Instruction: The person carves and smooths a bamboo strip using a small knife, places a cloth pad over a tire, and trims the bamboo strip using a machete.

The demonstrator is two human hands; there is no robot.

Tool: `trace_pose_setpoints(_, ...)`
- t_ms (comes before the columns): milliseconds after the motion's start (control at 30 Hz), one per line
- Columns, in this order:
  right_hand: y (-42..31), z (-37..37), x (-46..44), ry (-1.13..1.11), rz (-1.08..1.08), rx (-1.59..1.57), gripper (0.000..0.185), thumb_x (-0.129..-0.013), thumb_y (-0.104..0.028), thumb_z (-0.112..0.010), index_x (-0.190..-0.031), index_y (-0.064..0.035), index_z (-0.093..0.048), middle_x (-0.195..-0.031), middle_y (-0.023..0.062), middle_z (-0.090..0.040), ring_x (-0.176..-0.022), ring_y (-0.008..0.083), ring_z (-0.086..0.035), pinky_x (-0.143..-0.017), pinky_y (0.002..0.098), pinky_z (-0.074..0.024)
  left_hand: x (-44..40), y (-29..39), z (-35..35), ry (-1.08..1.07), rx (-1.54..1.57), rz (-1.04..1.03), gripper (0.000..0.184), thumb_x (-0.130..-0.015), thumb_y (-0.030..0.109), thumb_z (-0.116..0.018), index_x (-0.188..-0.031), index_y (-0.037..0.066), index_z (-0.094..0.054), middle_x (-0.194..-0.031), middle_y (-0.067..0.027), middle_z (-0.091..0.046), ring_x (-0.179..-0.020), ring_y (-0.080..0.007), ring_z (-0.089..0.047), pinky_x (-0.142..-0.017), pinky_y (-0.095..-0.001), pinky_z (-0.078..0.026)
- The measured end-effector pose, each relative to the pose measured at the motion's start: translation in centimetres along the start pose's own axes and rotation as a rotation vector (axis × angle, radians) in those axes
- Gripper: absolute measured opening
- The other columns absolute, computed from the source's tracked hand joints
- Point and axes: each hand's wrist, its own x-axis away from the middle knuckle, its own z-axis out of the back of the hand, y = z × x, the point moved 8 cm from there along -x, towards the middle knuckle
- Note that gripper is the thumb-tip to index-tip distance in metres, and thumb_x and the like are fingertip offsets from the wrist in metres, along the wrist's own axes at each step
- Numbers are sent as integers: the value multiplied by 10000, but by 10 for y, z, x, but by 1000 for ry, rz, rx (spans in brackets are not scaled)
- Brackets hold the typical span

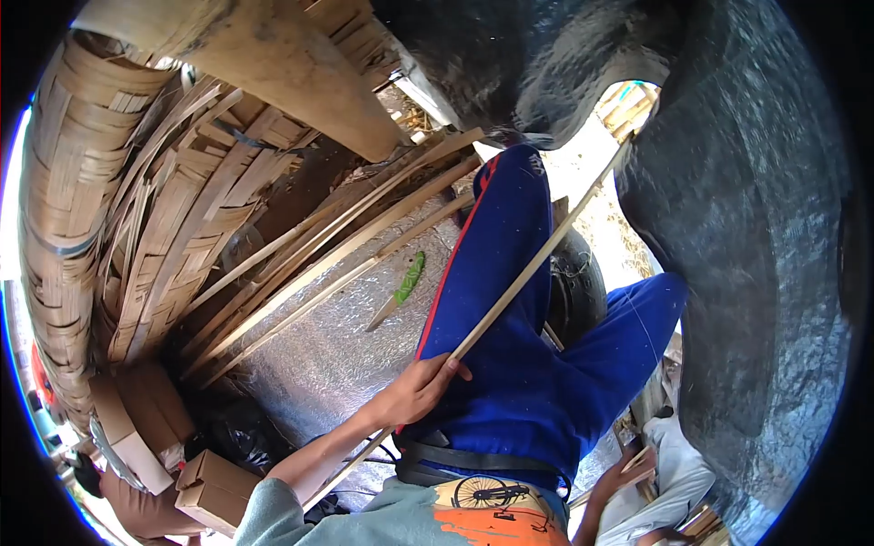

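My left hand (423,391) is closed around a long, thin bamboo strip (523,278). The strip slants across my blue trousers (501,264), from beside my left forearm up toward the upper right. On the silvery sheet (309,387) left of my leg lies a short object (407,284) with a green grip and a brownish, blade-like end, apparently a knife. Several more bamboo strips (337,238) lie in a bundle beyond it. I do not see my right hand.
Woven bamboo rolls (64,173) stand at the left, near cardboard boxes (214,491). A large dark sheet (746,218) curves along the right side. At lower right is another person's hand (628,469), close to light clothing (683,478).
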Motion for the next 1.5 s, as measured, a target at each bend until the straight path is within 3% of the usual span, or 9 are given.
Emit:
trace_pose_setpoints(67,57,-12,99,128,-169,82,430,-917,-132,-567,-1291,-4,-397,-1166,207,-494,-1020,300,-530,-850,388,-450,0,0,1,0,0,-6,436,-1038,334,-319,-1009,4,-603,-591,-28,-375,-571,-129,-434,-551,-313,-378)
trace_pose_setpoints(200,125,-61,150,25,-266,-9,410,-911,-149,-578,-1260,-9,-414,-1133,199,-503,-994,297,-537,-833,388,-456,-2,-2,-1,-7,26,41,440,-1038,349,-314,-1015,14,-598,-564,7,-357,-529,-95,-406,-497,-294,-349)
trace_pose_setpoints(1067,165,-127,252,-885,-960,-851,297,-860,-292,-674,-994,-52,-560,-845,129,-577,-763,267,-602,-689,384,-505,-9,-2,3,-57,65,83,457,-1033,383,-307,-1037,20,-585,-542,36,-349,-496,-72,-403,-471,-267,-349)
trace_pose_setpoints(1133,173,-128,266,-915,-986,-878,296,-858,-297,-677,-984,-53,-566,-834,126,-580,-754,266,-605,-684,384,-507,-8,-2,6,-44,55,87,452,-1031,366,-324,-1002,12,-605,-538,-12,-406,-487,-131,-452,-486,-317,-380)
trace_pose_setpoints(1300,219,-91,246,-1061,-774,-859,472,-853,-71,-638,-1263,-20,-409,-1082,154,-517,-877,244,-546,-769,360,-471,-4,21,17,88,-222,-38,404,-1017,288,-367,-912,-3,-627,-562,-135,-499,-522,-304,-542,-533,-407,-419)
trace_pose_setpoints(1400,109,35,96,-1035,-614,-454,593,-816,-335,-728,-1255,-25,-478,-1089,180,-601,-803,280,-574,-860,399,-454,-6,21,17,123,-272,-95,386,-1011,260,-377,-881,-4,-628,-560,-176,-509,-547,-365,-559,-550,-433,-429)
trace_pose_setpoints(1433,54,65,41,-1214,-502,-493,397,-830,-297,-705,-1065,0,-585,-957,213,-604,-875,301,-560,-841,398,-444,-8,21,16,131,-275,-119,381,-1010,253,-378,-876,-2,-626,-549,-182,-504,-547,-373,-560,-549,-434,-431)
trace_pose_setpoints(1467,32,91,1,-865,-128,-620,353,-848,-319,-669,-930,15,-590,-898,239,-589,-874,305,-558,-798,435,-424,-9,23,15,122,-277,-129,381,-1010,253,-378,-876,-2,-626,-549,-182,-504,-547,-373,-560,-549,-434,-431)
trace_pose_setpoints(1500,52,101,-18,-796,35,-201,362,-852,-343,-658,-887,10,-585,-898,250,-588,-863,314,-561,-796,480,-405,-9,25,15,127,-279,-149,381,-1011,248,-374,-870,-2,-623,-546,-183,-504,-542,-375,-558,-548,-436,-431)
